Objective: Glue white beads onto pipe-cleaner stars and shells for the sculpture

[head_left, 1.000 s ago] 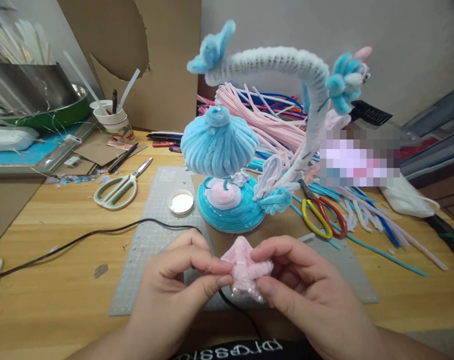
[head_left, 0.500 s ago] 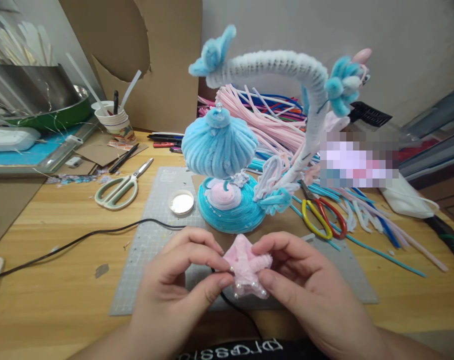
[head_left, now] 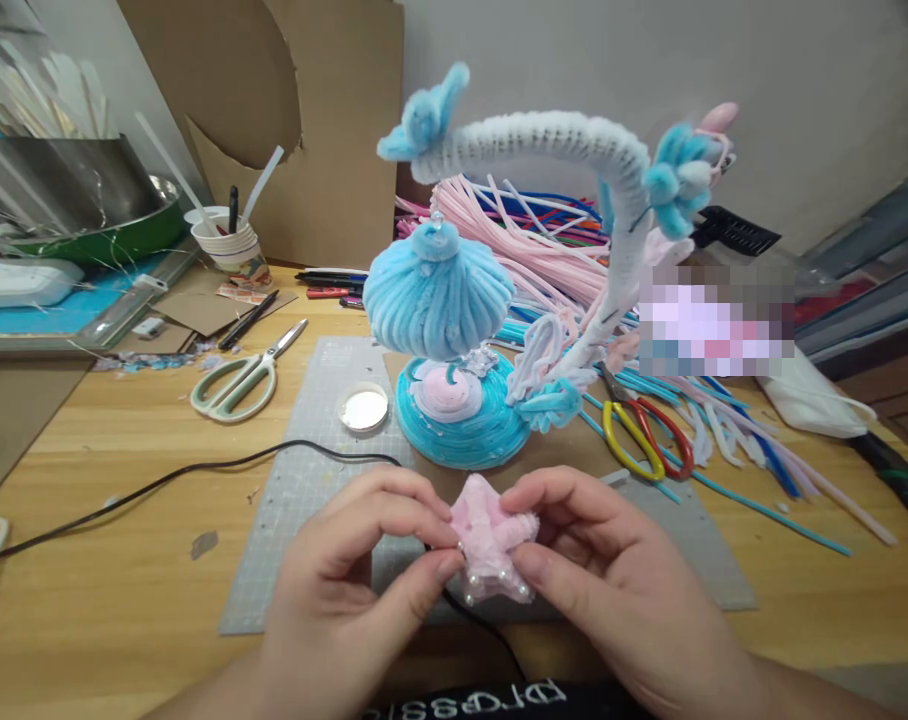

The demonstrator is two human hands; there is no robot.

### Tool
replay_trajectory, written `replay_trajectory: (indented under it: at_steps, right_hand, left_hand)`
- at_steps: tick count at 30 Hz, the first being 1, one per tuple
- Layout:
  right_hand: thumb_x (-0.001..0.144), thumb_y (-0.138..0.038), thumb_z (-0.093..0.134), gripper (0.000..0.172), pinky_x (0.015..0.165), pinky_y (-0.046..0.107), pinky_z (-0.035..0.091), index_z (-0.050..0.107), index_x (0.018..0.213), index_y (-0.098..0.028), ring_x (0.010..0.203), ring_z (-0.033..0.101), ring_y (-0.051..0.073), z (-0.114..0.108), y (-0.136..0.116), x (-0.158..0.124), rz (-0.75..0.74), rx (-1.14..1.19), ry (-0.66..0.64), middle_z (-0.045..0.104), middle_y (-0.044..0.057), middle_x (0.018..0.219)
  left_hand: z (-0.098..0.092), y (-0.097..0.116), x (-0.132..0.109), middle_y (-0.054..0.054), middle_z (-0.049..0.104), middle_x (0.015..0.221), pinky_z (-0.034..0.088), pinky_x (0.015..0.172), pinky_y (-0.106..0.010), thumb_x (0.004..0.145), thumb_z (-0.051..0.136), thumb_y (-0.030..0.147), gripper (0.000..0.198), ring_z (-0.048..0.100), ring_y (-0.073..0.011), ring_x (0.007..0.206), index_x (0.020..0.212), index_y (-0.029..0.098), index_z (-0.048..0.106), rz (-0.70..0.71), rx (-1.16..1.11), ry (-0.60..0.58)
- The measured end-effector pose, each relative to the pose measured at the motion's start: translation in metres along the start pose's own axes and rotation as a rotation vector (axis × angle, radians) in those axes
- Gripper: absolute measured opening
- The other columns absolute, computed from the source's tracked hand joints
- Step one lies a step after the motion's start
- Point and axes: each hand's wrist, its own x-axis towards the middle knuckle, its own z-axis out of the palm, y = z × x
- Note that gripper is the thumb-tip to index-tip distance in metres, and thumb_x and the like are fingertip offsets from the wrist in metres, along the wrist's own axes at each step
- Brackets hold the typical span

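Observation:
Between my two hands is a pink fuzzy star (head_left: 485,540) with several small pearl beads along its lower edge. My left hand (head_left: 375,560) pinches its left side, thumb and forefinger near a bead at the edge. On the opposite side, my right hand (head_left: 596,550) grips the star between thumb and fingers. Just behind stands a pipe-cleaner lamp: a pleated blue shade (head_left: 439,295) hangs from a curved white arm (head_left: 551,140) over a round turquoise base (head_left: 461,440). A small round dish (head_left: 364,409) with a pale inside sits left of the base.
A grey cutting mat (head_left: 274,560) lies under the work. Green-handled scissors (head_left: 248,378) rest to the left, red-and-yellow-handled cutters (head_left: 645,435) to the right. Bundled pipe cleaners (head_left: 514,235) fill the back. A black cable (head_left: 199,465) crosses the table, and a paper cup (head_left: 229,245) holds sticks.
The star has tilted slightly and shifted a little down and left within my fingers. Both hands keep their hold on it; the lamp looks slightly lower at its top.

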Motion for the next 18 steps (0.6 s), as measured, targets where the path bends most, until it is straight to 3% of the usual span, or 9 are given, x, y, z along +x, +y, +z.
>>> replay_trajectory:
  at_steps: [5,18]
  right_hand:
    - [0.073,-0.021,0.077,0.014,0.063,0.021,0.056,0.069,0.084,-0.024,0.066,0.065,0.012,-0.0008,0.0005,0.0001,0.01,-0.021,0.022,0.07,-0.002,0.075]
    - [0.072,-0.015,0.078,0.017,0.063,0.013,0.053,0.07,0.082,-0.026,0.067,0.064,0.006,0.0022,-0.0004,0.0007,0.017,0.064,-0.011,0.071,-0.005,0.076]
  left_hand:
    - [0.0004,0.0004,0.0004,0.0,0.065,0.087,0.05,0.072,-0.025,0.08,0.066,0.012,0.013,0.063,-0.0142,0.081,0.081,0.024,0.069,-0.011,0.024,0.02]
    - [0.0,0.0018,0.0013,0.0,0.065,0.083,0.05,0.07,-0.023,0.079,0.068,0.012,0.012,0.063,-0.0132,0.077,0.077,0.024,0.07,-0.008,0.04,0.025]
